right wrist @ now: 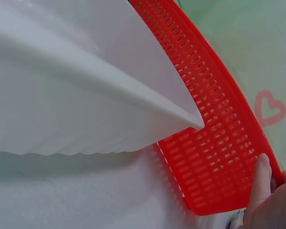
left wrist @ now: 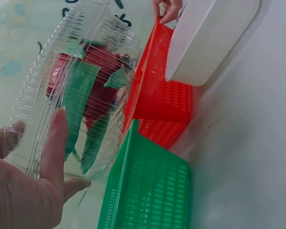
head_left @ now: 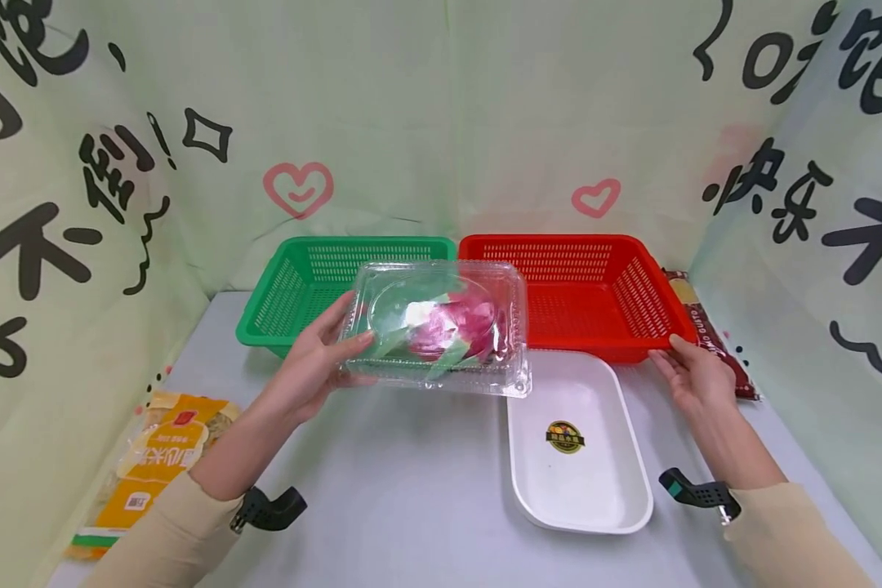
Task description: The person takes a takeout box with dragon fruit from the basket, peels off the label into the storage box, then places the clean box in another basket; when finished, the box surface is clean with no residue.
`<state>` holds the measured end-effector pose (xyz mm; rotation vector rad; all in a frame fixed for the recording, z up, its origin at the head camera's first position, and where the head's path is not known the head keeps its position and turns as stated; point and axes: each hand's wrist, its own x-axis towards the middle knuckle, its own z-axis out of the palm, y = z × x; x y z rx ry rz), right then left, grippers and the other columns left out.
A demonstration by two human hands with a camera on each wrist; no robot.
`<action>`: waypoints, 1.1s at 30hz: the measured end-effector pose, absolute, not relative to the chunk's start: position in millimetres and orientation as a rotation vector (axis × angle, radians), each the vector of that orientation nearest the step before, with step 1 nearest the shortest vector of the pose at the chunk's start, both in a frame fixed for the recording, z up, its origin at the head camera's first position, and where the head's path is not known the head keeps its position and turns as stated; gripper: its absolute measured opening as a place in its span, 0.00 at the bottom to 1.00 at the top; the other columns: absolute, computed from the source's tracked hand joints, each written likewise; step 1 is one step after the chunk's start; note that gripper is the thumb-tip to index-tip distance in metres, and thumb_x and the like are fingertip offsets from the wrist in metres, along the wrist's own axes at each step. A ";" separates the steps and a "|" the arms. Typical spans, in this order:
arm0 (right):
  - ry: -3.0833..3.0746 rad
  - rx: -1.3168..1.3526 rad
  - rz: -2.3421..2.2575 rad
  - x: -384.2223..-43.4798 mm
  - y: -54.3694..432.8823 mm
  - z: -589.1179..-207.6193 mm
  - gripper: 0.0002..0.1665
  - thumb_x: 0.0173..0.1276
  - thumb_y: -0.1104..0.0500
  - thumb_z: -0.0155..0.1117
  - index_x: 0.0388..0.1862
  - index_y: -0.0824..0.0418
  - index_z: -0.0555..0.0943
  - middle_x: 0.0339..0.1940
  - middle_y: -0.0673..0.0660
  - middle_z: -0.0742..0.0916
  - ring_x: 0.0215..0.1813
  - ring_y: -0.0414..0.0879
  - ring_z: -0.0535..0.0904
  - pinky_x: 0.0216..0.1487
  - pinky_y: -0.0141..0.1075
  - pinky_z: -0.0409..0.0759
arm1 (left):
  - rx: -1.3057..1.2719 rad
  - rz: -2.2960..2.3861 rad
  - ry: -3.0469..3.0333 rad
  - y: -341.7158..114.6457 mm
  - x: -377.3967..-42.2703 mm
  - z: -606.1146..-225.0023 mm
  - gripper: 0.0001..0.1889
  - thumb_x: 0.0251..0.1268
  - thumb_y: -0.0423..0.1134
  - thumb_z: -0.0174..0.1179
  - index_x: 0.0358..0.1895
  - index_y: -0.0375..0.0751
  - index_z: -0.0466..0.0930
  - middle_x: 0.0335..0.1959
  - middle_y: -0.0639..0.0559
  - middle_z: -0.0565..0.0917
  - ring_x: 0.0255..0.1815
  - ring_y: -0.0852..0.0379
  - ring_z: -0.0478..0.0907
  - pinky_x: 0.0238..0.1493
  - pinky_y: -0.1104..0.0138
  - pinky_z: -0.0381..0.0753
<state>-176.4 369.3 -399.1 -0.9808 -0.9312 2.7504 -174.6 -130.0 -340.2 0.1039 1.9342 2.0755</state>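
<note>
My left hand (head_left: 312, 359) grips the left end of a clear plastic clamshell box (head_left: 371, 294), thumb on one face and fingers behind. The lidded box is held up, overlapping both baskets in the head view. Inside lies a pinkish-red item (left wrist: 97, 90) with long green leaf-like pieces, resembling a dragon fruit. At the front right corner of the red basket (head_left: 566, 314), my right hand (head_left: 694, 376) pinches the rim; in the right wrist view the thumb lies against the basket's outer wall. A green basket (head_left: 265, 314) stands left of the red one.
A white tray (head_left: 581, 490) with a round sticker lies in front of the red basket. An orange food bag (head_left: 158, 457) is at the table's left edge, a dark red packet (head_left: 713, 335) at the right. Printed cloth (head_left: 448, 106) encloses the back and sides.
</note>
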 end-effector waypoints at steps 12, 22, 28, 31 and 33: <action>-0.952 -1.003 2.734 -178.7 365.6 -398.5 0.35 0.62 0.60 0.72 0.65 0.38 0.72 0.48 0.44 0.85 0.58 0.39 0.83 0.56 0.34 0.84 | 0.120 2.122 1.865 -83.2 -210.1 -329.9 0.41 0.71 0.39 0.60 0.80 0.65 0.46 0.82 0.63 0.48 0.76 0.53 0.63 0.44 0.61 0.87; -0.938 -0.989 2.756 -179.1 364.9 -397.2 0.32 0.63 0.60 0.71 0.64 0.39 0.73 0.47 0.46 0.86 0.53 0.41 0.86 0.56 0.34 0.84 | 0.108 2.223 1.744 -33.9 -237.7 -333.4 0.42 0.71 0.37 0.60 0.80 0.60 0.46 0.81 0.59 0.54 0.69 0.48 0.73 0.47 0.53 0.87; -0.980 -0.994 2.714 -181.5 364.6 -396.9 0.38 0.62 0.59 0.72 0.68 0.37 0.68 0.70 0.41 0.72 0.61 0.39 0.81 0.56 0.34 0.84 | 0.062 2.197 1.842 -3.5 -253.1 -335.9 0.42 0.69 0.41 0.62 0.80 0.58 0.48 0.80 0.57 0.57 0.61 0.54 0.76 0.50 0.56 0.87; -0.977 -1.004 2.696 -180.5 365.5 -396.8 0.41 0.62 0.59 0.72 0.70 0.36 0.66 0.72 0.40 0.70 0.67 0.38 0.76 0.57 0.34 0.83 | 0.057 2.187 1.865 13.8 -261.1 -339.5 0.42 0.68 0.41 0.63 0.80 0.61 0.50 0.78 0.57 0.62 0.45 0.60 0.77 0.38 0.70 0.84; -0.961 -1.013 2.692 -179.3 367.1 -397.1 0.42 0.62 0.60 0.72 0.71 0.36 0.65 0.71 0.39 0.70 0.71 0.38 0.73 0.57 0.35 0.83 | 0.071 2.187 1.872 25.6 -266.8 -341.6 0.41 0.68 0.40 0.63 0.79 0.63 0.52 0.75 0.58 0.67 0.37 0.61 0.74 0.33 0.74 0.77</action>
